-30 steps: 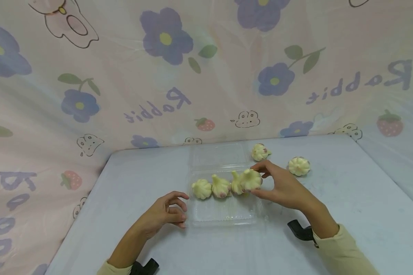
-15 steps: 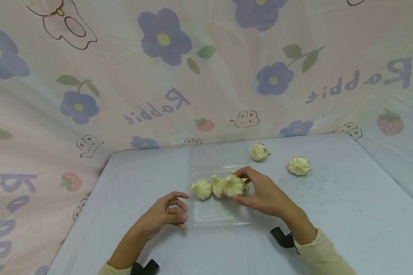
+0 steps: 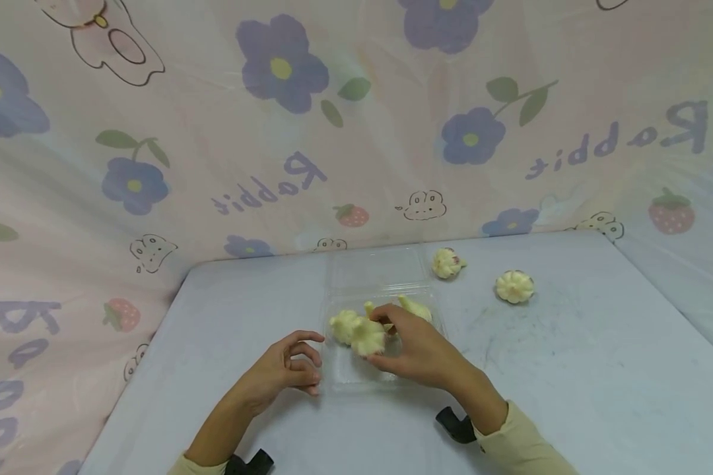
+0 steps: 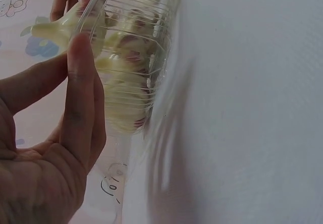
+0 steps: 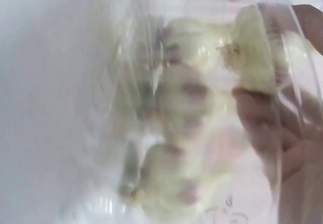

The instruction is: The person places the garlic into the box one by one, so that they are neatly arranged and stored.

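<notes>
My right hand pinches a garlic bulb between thumb and fingers above a clear plastic clamshell box, its lid folded back. A row of garlic bulbs sits along the box's far part: one bulb at the left, another at the right, and a middle one mostly hidden by my right hand. Loosely bent, the fingers of my left hand are at the box's left side. In the left wrist view its fingertips appear at the rim; whether they touch it is unclear.
Two more garlic bulbs lie on the white table, one beside the lid and one farther right. A patterned curtain hangs along the back. Black wrist mounts sit under both wrists.
My right hand has carried the garlic bulb leftward over the box, from the right end of the row to the left one, and slightly nearer me. The left hand has stayed in place.
</notes>
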Tool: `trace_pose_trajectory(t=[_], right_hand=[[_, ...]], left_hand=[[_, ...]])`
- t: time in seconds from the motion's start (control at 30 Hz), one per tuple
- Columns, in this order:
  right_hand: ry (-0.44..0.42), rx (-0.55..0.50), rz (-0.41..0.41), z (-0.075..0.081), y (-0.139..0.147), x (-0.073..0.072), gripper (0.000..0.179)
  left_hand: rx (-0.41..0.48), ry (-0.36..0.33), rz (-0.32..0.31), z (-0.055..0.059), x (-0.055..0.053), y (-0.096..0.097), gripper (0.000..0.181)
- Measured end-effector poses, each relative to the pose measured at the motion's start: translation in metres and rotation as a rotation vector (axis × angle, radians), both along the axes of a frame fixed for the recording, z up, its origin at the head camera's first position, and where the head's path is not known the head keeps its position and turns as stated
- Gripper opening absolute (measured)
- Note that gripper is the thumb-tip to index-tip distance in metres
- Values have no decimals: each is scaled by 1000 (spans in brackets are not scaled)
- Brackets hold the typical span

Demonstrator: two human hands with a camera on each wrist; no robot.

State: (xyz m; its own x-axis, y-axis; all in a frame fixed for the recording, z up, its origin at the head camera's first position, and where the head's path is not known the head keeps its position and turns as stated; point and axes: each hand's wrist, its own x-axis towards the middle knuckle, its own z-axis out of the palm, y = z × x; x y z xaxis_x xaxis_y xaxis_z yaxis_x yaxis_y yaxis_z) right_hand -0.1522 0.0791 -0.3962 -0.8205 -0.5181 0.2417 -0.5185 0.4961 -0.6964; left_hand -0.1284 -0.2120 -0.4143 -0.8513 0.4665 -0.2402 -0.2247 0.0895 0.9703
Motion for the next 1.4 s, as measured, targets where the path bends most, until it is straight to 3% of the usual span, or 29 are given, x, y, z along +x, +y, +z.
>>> trace_pose_trajectory(t=[0.47,0.8,1.4], right_hand=[[67,123,20,-11,-21,5,55],[46,185,7,-13,-24,2,55],[11,213,90,-15,-27,-1,51]], left_hand=[[-32,11,7,1,1,0,69],[-21,34,-9,3,1,0,69],[-39,25,-2,2,1,0,69]])
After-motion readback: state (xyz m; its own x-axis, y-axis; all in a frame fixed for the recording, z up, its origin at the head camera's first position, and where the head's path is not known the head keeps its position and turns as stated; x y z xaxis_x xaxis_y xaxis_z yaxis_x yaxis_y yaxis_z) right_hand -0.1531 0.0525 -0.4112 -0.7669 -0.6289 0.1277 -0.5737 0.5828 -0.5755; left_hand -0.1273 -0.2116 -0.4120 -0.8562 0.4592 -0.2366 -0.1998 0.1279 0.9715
